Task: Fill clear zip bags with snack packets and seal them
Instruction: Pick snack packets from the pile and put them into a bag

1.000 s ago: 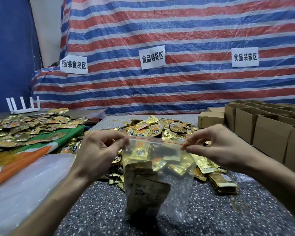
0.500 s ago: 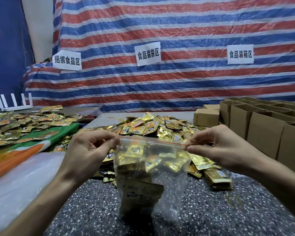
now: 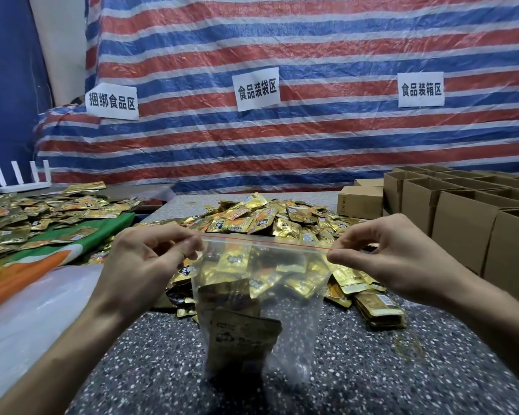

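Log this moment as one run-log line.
step: sealing | left hand: pinches zip bag top-left corner | right hand: pinches top-right corner | contents: snack packets inside | seal state: unclear

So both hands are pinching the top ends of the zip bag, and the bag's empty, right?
Not empty: the head view shows packets inside the zip bag. The left hand and right hand do pinch its top ends.

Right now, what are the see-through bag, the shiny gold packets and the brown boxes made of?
Zip bag: thin clear plastic, probably; packets show through it and it wrinkles.
Gold packets: shiny foil or metallised film, by their glinting creases.
Boxes: plain brown cardboard, matte, with open tops.
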{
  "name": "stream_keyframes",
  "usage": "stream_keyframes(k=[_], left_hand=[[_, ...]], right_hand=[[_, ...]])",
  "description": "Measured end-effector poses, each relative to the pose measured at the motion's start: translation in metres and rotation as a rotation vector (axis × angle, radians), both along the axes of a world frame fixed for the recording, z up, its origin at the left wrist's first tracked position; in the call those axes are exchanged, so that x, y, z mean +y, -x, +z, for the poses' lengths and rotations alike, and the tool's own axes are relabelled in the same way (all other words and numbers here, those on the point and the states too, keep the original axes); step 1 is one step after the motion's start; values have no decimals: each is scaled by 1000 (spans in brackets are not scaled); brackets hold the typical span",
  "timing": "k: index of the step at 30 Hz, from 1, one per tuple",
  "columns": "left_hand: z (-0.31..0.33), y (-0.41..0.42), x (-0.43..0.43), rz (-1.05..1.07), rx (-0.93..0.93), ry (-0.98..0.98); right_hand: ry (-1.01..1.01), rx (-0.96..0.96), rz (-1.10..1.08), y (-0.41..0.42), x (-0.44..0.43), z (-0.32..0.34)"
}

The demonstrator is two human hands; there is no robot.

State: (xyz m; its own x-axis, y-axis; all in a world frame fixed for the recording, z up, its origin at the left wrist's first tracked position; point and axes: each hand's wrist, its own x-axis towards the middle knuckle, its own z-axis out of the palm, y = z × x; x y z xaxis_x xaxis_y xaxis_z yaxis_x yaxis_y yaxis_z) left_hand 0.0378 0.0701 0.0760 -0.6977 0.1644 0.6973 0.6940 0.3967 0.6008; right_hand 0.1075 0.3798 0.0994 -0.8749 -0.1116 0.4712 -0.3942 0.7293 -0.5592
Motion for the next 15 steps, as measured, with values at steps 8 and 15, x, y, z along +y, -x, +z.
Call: stream_keyframes(k=[8,15], left_hand=[[-11,0,19,-16,-6,-169],[-11,-11,48,-117,-29,-284]], right_hand=[[456,-14,32,3,-13,-38],[427,-403,141,6,-32,-94]])
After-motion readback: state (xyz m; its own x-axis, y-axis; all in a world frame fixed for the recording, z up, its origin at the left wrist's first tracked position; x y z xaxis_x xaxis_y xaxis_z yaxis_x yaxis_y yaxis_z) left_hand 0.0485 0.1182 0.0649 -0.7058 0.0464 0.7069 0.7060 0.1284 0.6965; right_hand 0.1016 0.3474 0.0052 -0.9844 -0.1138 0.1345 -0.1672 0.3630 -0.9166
